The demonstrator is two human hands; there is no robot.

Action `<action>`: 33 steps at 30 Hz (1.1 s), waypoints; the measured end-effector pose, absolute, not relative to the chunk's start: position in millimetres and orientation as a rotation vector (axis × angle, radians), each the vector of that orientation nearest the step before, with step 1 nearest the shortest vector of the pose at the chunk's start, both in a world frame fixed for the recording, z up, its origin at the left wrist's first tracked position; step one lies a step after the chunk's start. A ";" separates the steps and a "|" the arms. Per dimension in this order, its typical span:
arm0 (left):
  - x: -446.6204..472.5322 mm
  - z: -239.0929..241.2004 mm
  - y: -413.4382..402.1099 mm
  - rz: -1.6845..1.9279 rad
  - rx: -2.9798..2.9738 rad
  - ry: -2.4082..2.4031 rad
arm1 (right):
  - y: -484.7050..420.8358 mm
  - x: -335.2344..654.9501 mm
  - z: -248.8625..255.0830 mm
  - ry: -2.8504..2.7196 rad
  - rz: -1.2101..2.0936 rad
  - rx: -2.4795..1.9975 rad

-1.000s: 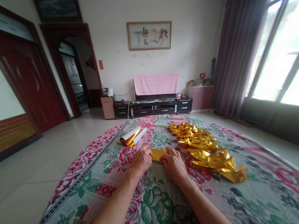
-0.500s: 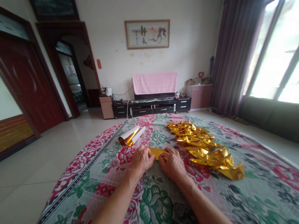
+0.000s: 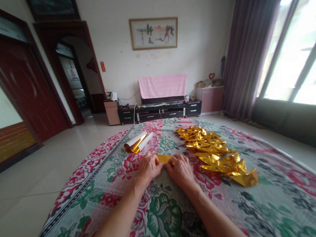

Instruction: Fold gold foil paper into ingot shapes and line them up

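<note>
Both my hands rest close together on a flowered cloth [image 3: 164, 217] spread on the floor. My left hand [image 3: 149, 167] and my right hand [image 3: 180, 170] are curled, their fingers pressed on a small gold foil sheet [image 3: 163, 158] that lies flat between them. Only a corner of the sheet shows beyond my knuckles. To the right of my right hand lies a long heap of folded gold foil pieces [image 3: 217, 155]. Farther off on the left lies a roll of gold paper with a white back [image 3: 138, 142].
Tiled floor [image 3: 19, 189] surrounds the cloth. A low dark TV cabinet [image 3: 160, 112] with a pink cover stands at the far wall. Dark red doors are on the left, a curtain [image 3: 255, 41] and big windows on the right, with a dark low ledge [image 3: 299, 124] under them.
My hands have drawn closer together over the gold sheet, so less of it shows. The camera has tipped slightly, shifting the room a little upward in view.
</note>
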State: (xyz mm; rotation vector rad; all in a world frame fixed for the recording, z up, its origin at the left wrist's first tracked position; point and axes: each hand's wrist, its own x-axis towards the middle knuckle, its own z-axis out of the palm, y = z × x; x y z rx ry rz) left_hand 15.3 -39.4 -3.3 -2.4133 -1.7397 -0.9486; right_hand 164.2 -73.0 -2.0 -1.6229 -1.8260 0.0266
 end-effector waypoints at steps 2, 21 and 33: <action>14.9 -4.2 -37.6 -0.961 -2.414 -1.743 | -71.7 165.1 -2.0 -1.835 0.051 -1.622; -29.5 -10.9 -12.5 -0.881 -2.513 -1.915 | -60.1 182.9 -0.6 -1.920 0.180 -1.533; 9.1 6.8 -40.7 -0.964 -2.250 -1.808 | -64.0 182.3 -3.9 -1.878 0.084 -1.542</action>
